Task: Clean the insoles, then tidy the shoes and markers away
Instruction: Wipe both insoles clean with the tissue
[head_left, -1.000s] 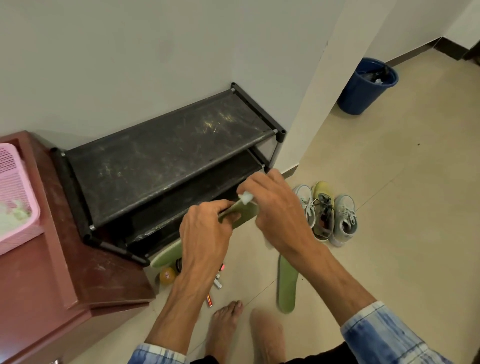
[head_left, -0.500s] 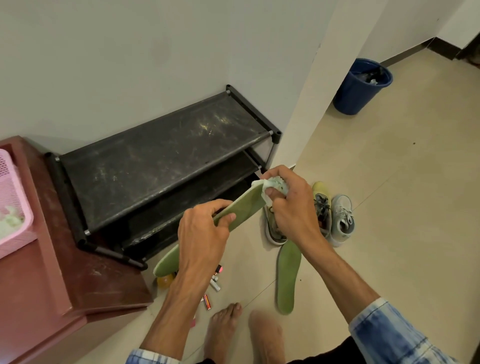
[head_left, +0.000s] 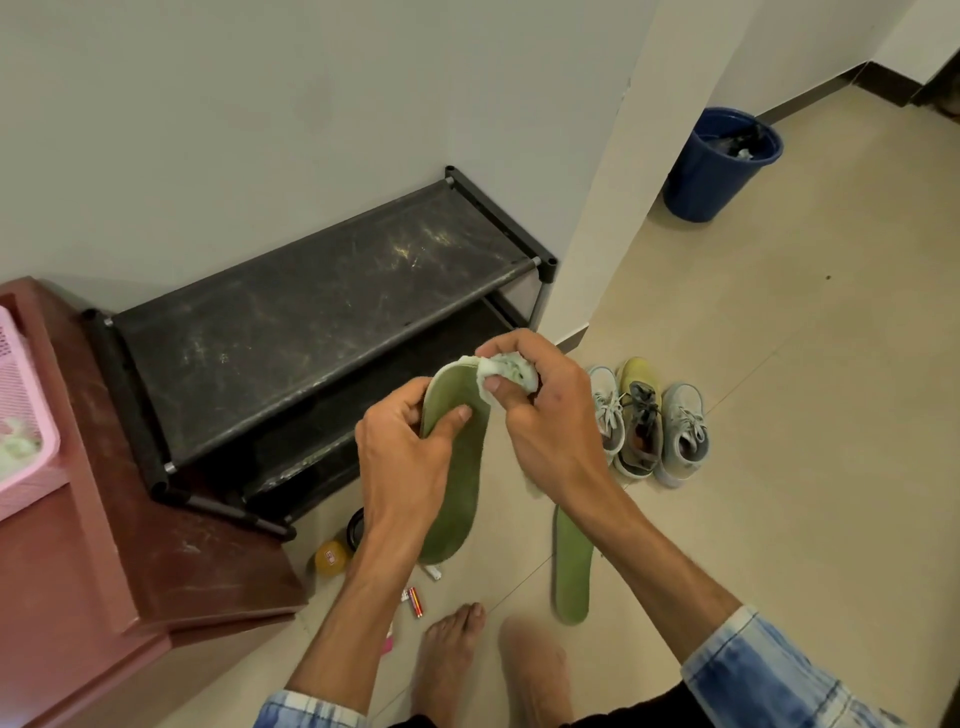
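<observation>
Left grip is wrapped round a green foam insole, thumb on its upper face and fingers behind. The insole is in the air in front of the person, toe end up and heel end down. Right grip pinches a crumpled white wipe against the toe end of that insole.

A second green insole lies flat on the beige tiled floor, below the right forearm and just beside the bare feet. Three sneakers sit side by side on the floor to the right of the hands: a pale grey one, an olive-yellow one and another pale grey one.

A few small markers are scattered on the floor under the left forearm, near an orange round object. A black two-tier shoe rack stands against the wall. The reddish-brown table to the left carries a pink plastic basket. A blue bin stands far right.
</observation>
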